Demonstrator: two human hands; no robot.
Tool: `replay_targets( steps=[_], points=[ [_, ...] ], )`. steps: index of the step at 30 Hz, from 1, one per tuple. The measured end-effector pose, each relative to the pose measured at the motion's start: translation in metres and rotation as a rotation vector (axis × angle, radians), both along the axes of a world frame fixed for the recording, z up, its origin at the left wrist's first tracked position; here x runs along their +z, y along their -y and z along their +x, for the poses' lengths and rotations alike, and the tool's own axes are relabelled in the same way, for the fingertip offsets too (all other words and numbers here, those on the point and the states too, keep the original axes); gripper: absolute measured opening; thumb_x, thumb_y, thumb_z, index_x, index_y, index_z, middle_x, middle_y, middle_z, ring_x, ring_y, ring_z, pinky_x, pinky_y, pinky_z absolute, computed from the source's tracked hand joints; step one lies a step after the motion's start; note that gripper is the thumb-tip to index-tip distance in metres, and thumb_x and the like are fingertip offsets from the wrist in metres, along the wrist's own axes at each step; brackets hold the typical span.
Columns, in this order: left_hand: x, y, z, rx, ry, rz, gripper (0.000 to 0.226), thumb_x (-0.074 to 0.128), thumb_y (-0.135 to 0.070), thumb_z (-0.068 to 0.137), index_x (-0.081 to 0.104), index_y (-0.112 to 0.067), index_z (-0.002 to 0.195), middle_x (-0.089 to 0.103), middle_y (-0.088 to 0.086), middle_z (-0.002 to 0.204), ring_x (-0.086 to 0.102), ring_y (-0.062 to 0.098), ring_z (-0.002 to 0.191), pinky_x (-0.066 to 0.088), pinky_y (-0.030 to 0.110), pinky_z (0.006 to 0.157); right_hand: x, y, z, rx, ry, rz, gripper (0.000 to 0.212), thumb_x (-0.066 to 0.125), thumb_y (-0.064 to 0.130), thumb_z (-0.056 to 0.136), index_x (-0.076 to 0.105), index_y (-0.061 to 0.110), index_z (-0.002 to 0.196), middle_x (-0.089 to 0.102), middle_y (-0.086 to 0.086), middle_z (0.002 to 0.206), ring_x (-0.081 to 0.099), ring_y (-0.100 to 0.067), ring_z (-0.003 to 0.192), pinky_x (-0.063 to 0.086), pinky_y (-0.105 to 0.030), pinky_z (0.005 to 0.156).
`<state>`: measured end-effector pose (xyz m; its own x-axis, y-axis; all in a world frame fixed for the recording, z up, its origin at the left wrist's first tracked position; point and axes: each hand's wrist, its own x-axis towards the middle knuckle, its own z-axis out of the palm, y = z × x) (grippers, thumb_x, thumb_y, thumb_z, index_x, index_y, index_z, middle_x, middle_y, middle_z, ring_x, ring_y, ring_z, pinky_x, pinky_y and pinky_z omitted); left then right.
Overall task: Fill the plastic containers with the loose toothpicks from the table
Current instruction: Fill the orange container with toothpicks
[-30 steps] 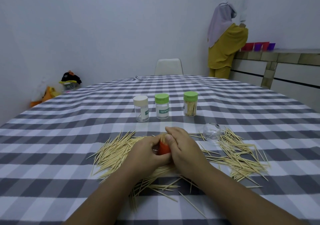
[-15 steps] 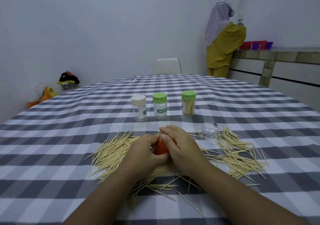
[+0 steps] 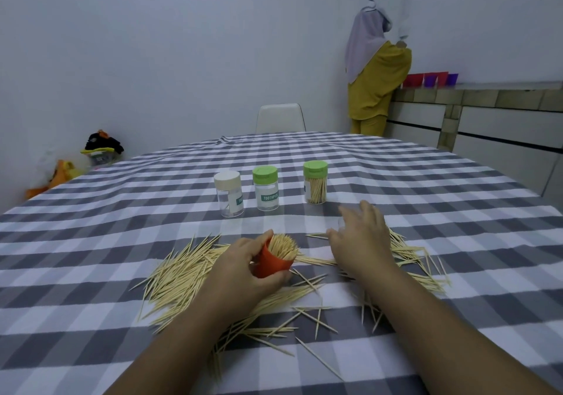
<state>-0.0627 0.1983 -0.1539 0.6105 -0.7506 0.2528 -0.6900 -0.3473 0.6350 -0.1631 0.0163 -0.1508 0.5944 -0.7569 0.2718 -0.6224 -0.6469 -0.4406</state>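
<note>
Right hand (image 3: 361, 236) now off orange cap (image 3: 272, 262), fingers spread; left hand (image 3: 243, 269) gripping it; three capped containers (image 3: 265, 192) behind.

1. Table (image 3: 426, 181): round, covered by a grey-and-white checked cloth.
2. Loose toothpicks (image 3: 182, 275): scattered on the cloth near the front edge, one heap to the left, a second heap (image 3: 420, 260) to the right, strays between them.
3. Cream-lidded container (image 3: 229, 194): upright, clear, labelled.
4. Middle green-lidded container (image 3: 265, 188): upright, just beside the cream-lidded one, label reading "TOOTHPICK".
5. Right green-lidded container (image 3: 315, 182): upright, holding toothpicks, a little apart from the other two.
</note>
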Motion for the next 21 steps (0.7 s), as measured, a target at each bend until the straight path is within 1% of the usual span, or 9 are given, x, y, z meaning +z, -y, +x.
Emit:
replay_targets(
  steps=[3, 5, 7, 9, 11, 13, 15, 18, 21],
  points=[
    [0.000, 0.000, 0.000, -0.014, 0.022, 0.004, 0.083, 0.074, -0.047, 0.076, 0.029, -0.041, 0.145, 0.040, -0.020, 0.120, 0.045, 0.006, 0.110, 0.048, 0.019, 0.084, -0.004, 0.008, -0.002, -0.026, -0.063, 0.026, 0.054, 0.043, 0.042, 0.097, 0.032, 0.022, 0.146, 0.011, -0.009, 0.159, 0.007, -0.029, 0.145, 0.011, -0.043, 0.117],
    [0.000, 0.000, 0.000, -0.022, 0.030, -0.004, 0.082, 0.074, -0.047, 0.076, 0.029, -0.042, 0.145, 0.039, -0.020, 0.121, 0.044, 0.006, 0.112, 0.049, 0.022, 0.088, -0.006, 0.010, -0.003, -0.032, -0.097, -0.011, 0.045, 0.043, 0.044, 0.096, 0.045, 0.025, 0.137, 0.024, -0.008, 0.154, 0.017, -0.027, 0.142, 0.014, -0.041, 0.114],
    [0.000, -0.001, 0.000, -0.028, 0.031, -0.005, 0.082, 0.074, -0.046, 0.076, 0.028, -0.044, 0.144, 0.038, -0.020, 0.122, 0.043, 0.005, 0.111, 0.049, 0.022, 0.089, -0.006, 0.008, -0.003, -0.018, -0.107, -0.069, 0.036, 0.044, 0.043, 0.096, 0.056, 0.028, 0.126, 0.041, -0.003, 0.143, 0.031, -0.023, 0.133, 0.022, -0.039, 0.109],
    [0.000, 0.000, 0.000, -0.028, 0.025, -0.009, 0.082, 0.074, -0.046, 0.076, 0.029, -0.044, 0.144, 0.038, -0.019, 0.122, 0.043, 0.005, 0.111, 0.049, 0.022, 0.090, -0.003, 0.004, -0.003, -0.004, -0.078, -0.065, 0.032, 0.047, 0.043, 0.095, 0.060, 0.028, 0.120, 0.050, 0.001, 0.132, 0.038, -0.021, 0.126, 0.026, -0.038, 0.105],
    [0.000, 0.000, 0.000, -0.024, 0.015, -0.019, 0.081, 0.074, -0.045, 0.076, 0.030, -0.043, 0.144, 0.039, -0.019, 0.121, 0.044, 0.005, 0.111, 0.049, 0.022, 0.090, 0.002, 0.001, -0.003, 0.013, -0.007, -0.037, 0.031, 0.054, 0.043, 0.092, 0.058, 0.027, 0.118, 0.054, 0.002, 0.126, 0.043, -0.019, 0.121, 0.030, -0.036, 0.101],
    [0.000, 0.000, 0.000, -0.018, 0.004, -0.026, 0.081, 0.075, -0.044, 0.076, 0.030, -0.042, 0.144, 0.039, -0.019, 0.120, 0.044, 0.006, 0.112, 0.049, 0.022, 0.091, 0.007, -0.004, -0.003, 0.070, 0.109, 0.031, 0.038, 0.063, 0.037, 0.086, 0.052, 0.024, 0.120, 0.053, 0.002, 0.125, 0.047, -0.019, 0.117, 0.036, -0.034, 0.097],
    [-0.001, 0.000, 0.000, 0.000, 0.013, -0.033, 0.081, 0.074, -0.043, 0.078, 0.030, -0.039, 0.145, 0.038, -0.019, 0.120, 0.044, 0.006, 0.113, 0.048, 0.023, 0.093, 0.011, -0.013, -0.003, 0.193, 0.184, 0.135, 0.054, 0.070, 0.028, 0.081, 0.044, 0.023, 0.128, 0.048, 0.002, 0.130, 0.048, -0.017, 0.116, 0.042, -0.033, 0.095],
    [-0.001, 0.000, 0.001, 0.046, 0.040, -0.068, 0.081, 0.074, -0.040, 0.079, 0.030, -0.036, 0.146, 0.039, -0.018, 0.120, 0.043, 0.005, 0.110, 0.045, 0.021, 0.092, 0.014, -0.028, -0.003, 0.393, 0.142, 0.198, 0.071, 0.072, 0.017, 0.080, 0.033, 0.023, 0.139, 0.038, 0.004, 0.139, 0.044, -0.012, 0.122, 0.043, -0.031, 0.101],
    [-0.001, 0.001, 0.002, 0.078, 0.034, -0.118, 0.077, 0.076, -0.036, 0.077, 0.037, -0.032, 0.144, 0.046, -0.013, 0.122, 0.047, 0.004, 0.107, 0.044, 0.017, 0.090, 0.013, -0.036, -0.001, 0.490, 0.067, 0.171, 0.069, 0.069, 0.016, 0.083, 0.034, 0.022, 0.142, 0.034, 0.004, 0.141, 0.036, -0.012, 0.131, 0.034, -0.024, 0.107]
  ],
)
